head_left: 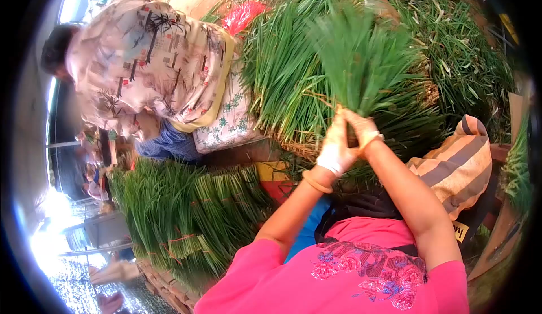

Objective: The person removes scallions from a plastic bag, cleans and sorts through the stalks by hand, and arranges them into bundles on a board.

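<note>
My left hand (334, 147) and my right hand (361, 129) meet in front of me, fingers closed round the base of a bunch of long flat green leaves (361, 60), which look like garlic chives. The leaf tips fan out away from me and are blurred. A white covering shows by my left wrist, beside a bangle. Under and behind the bunch lies a large heap of the same leaves (282, 71), with the cut ends towards me. The grip itself is partly hidden by the fingers.
Several banded bundles (180, 212) are stacked at the lower left. At the upper left a person in a patterned shirt (147, 60) sits close to the heap, near red plastic strands (244, 17). A striped cloth (460, 167) lies on the right, with loose leaves (468, 71) beyond.
</note>
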### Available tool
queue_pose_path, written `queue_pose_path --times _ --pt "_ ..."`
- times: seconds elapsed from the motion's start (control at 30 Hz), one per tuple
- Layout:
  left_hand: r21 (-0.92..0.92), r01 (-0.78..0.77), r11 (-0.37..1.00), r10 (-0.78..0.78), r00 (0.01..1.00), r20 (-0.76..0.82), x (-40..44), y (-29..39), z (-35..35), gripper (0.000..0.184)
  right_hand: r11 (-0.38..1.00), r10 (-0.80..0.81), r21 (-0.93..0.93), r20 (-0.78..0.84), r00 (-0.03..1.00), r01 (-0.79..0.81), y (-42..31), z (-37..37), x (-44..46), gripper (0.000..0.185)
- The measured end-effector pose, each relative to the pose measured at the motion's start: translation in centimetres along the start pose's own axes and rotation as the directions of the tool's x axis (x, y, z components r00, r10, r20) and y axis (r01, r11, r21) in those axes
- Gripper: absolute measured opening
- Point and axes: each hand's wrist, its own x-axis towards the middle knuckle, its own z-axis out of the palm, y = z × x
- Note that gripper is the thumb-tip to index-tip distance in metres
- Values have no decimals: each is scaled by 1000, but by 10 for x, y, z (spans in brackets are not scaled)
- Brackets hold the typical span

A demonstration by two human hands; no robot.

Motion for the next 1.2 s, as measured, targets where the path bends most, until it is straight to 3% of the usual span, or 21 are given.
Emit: queue_pose_path --times 0.03,0.07,0.1,0.17,0.2,0.23,0.27,0.3,0.33,0.37,0.43,0.47,0.6,0.63,0.73,0.8,0.87,1.0,1.13,1.17,1.2 --pt "139 -138 981 145 989 -40 1 -12 18 99 975 221 39 -119 968 -218 -16 -8 -4 39" --pt "234 -260 937 283 957 -67 -1 -20 31 96 971 233 82 -144 962 -223 -15 -31 14 38" --pt "219 -252 943 252 967 27 -6 -8 26 83 965 248 131 -174 953 -227 -11 -51 30 38" --pt "-243 -68 968 98 989 112 -7 0 5 68 962 210 208 -140 968 -179 -21 -56 28 37" --pt "-454 -107 884 87 994 -66 -8 -11 -1 49 985 140 126 -170 976 -119 -30 -54 24 36" --pt "-501 -67 863 -31 982 -185 -8 -12 -19 33 985 159 91 -169 973 -145 -41 -46 16 38" --pt "-582 -147 800 -86 932 -353 -3 -42 -27 20 986 157 83 -175 972 -145 -45 -46 17 40" --pt "-632 -54 773 -266 877 -401 -6 -45 -41 15 987 155 76 -179 971 -144 -47 -49 19 41" --pt "-649 -7 761 -343 844 -412 -8 -83 -49 16 980 180 107 -103 978 -169 -41 -65 35 42" --pt "-565 176 806 -395 871 -293 -16 -110 -62 31 980 182 96 -96 979 -173 -39 -68 40 43" --pt "-386 552 739 -612 790 -43 -18 -124 -63 47 980 188 78 -90 978 -181 -39 -73 40 44" --pt "-371 592 716 -626 779 36 -20 -124 -52 58 981 191 55 -97 977 -186 -40 -72 39 43" --pt "-591 539 600 -643 765 46 -1 -132 -3 55 961 234 164 -55 971 -222 -44 -66 27 35" --pt "-603 567 562 -674 736 64 14 -178 7 66 949 262 191 -42 964 -250 -43 -67 26 33" --pt "-378 578 723 -618 786 21 34 -116 8 73 944 252 221 2 968 -246 -41 -67 14 34" --pt "-16 486 874 -486 874 -5 35 -72 3 70 944 271 196 -12 962 -264 -45 -61 -3 36" --pt "434 204 878 -228 974 4 29 -49 -10 64 926 292 238 46 955 -294 -39 -63 -16 37" --pt "629 -93 772 58 995 76 12 -19 -24 56 921 249 254 200 948 -296 -30 -55 -50 35" --pt "681 -361 637 261 932 250 -9 17 -40 58 919 203 247 372 906 -307 -23 -55 -74 37" --pt "638 -470 610 413 876 250 -12 24 -44 60 918 169 265 411 896 -294 -26 -47 -85 38" --pt "341 -376 862 337 926 168 -17 27 -40 59 917 104 309 425 899 -251 -31 -39 -99 41"
